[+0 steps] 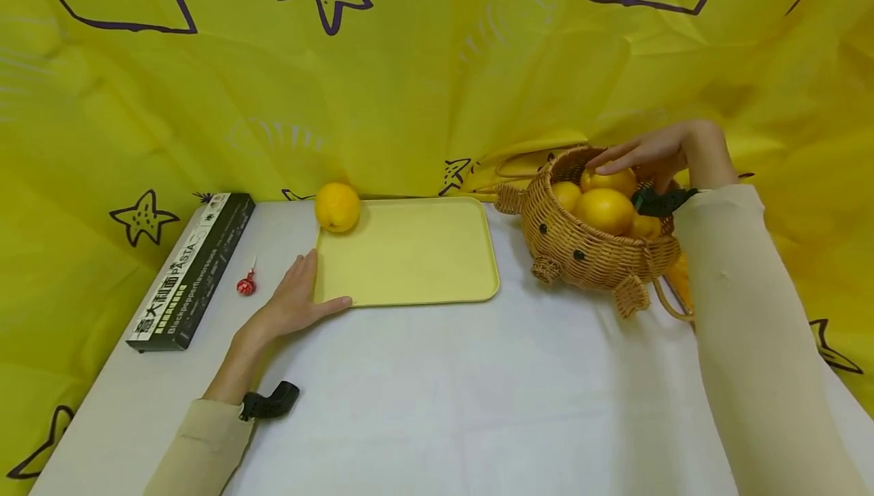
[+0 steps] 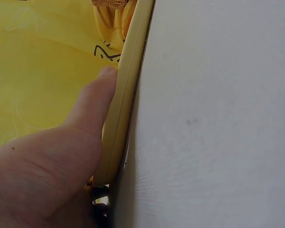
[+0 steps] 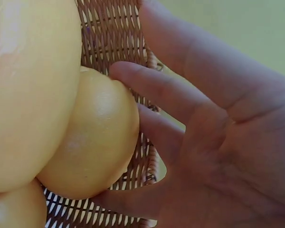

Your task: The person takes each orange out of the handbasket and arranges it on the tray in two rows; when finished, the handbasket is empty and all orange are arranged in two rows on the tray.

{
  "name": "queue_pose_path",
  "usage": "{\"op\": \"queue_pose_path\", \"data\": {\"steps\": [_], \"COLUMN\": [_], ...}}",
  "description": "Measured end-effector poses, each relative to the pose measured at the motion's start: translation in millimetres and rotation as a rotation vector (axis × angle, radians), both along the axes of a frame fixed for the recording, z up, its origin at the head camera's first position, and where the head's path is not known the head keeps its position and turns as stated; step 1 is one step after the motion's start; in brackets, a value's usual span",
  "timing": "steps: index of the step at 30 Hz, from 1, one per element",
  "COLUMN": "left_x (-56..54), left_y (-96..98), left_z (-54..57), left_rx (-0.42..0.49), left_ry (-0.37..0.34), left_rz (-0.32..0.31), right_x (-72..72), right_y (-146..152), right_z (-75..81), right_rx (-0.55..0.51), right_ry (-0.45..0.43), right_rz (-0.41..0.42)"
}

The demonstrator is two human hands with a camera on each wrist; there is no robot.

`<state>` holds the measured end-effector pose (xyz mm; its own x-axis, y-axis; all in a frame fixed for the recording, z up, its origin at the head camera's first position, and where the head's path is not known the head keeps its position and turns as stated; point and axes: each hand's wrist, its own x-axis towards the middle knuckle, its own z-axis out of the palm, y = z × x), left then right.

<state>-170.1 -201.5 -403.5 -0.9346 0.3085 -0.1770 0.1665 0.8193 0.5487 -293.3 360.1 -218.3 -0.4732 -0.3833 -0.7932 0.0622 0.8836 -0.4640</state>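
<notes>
Nearest the head camera, two cream sleeves are seen at the bottom edge, over a white desk (image 1: pixel 437 397) backed by yellow star-printed cloth.

One yellow tray (image 1: pixel 410 253) is laid flat on the desk with its long axis running left to right. It lies left of centre, well apart from the basket. The left hand (image 1: pixel 295 300) is rested on the desk against the tray's near left corner, fingers straight and relaxed, the thumb laid along the front rim; in the left wrist view a finger (image 2: pixel 92 107) is seen pressed to the tray's edge. Nothing is gripped by it.

One wicker basket (image 1: pixel 587 253), shaped like an animal, is stood to the right of the tray. At least four lemons are counted in it, though others may be hidden. The right hand (image 1: pixel 649 155) is held over the far rim, and the right wrist view shows its fingers (image 3: pixel 156 90) curled round a lemon in the basket (image 3: pixel 92 137), against the wicker wall. This fruit lies directly beneath that hand, so the right hand is much the nearer to it.

One black pasta box (image 1: pixel 191 268) is laid at the far left, long axis running away from the viewer.

One loose lemon (image 1: pixel 337 207) is set at the tray's far left corner.

One red lollipop (image 1: pixel 246 284) is laid between box and left hand.
</notes>
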Motion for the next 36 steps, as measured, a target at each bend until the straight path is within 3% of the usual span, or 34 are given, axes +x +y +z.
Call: {"op": "queue_pose_path", "data": {"steps": [15, 20, 26, 36], "left_x": [-2.3, -2.2, -0.2, -2.2], "left_y": [0.1, 1.0, 0.6, 0.2], "left_z": [1.7, -0.8, -3.7, -2.1], "left_rx": [0.009, 0.001, 0.000, 0.006], "left_ry": [0.008, 0.017, 0.012, 0.009], "left_rz": [-0.004, -0.001, -0.002, -0.001], "right_x": [0.4, 5.9, 7.9, 14.5], "right_y": [-7, -1, 7, -4], "right_z": [-13.1, -26.1, -36.8, -28.2], "right_rx": [0.043, -0.030, -0.151, -0.024], "right_ry": [0.039, 0.108, 0.071, 0.337], "right_rz": [-0.073, -0.075, -0.126, -0.055]}}
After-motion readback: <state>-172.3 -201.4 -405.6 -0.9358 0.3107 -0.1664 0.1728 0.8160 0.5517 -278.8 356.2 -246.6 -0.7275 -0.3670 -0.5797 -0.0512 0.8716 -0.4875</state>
